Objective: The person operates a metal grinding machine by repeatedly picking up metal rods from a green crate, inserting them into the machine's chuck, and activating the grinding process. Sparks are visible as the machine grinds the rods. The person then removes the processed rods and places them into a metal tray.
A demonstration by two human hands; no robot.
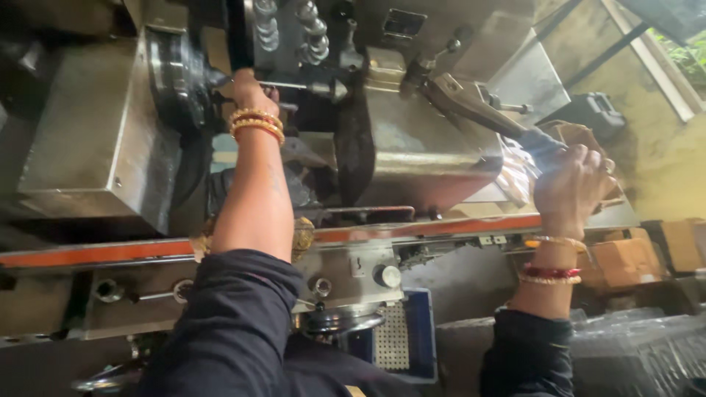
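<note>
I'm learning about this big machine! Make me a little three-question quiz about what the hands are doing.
1. True or false: the right hand grips the long metal lever.
2. Where does the left hand reach? A) the blue crate B) the round chuck C) the window
3. Fill in: both wrists wear ____.

Key: 1 true; 2 B; 3 bangles

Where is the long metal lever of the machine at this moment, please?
In the head view, the long metal lever slants across the upper right, from the grey metal machine body down to the right hand, which grips its end.
</note>
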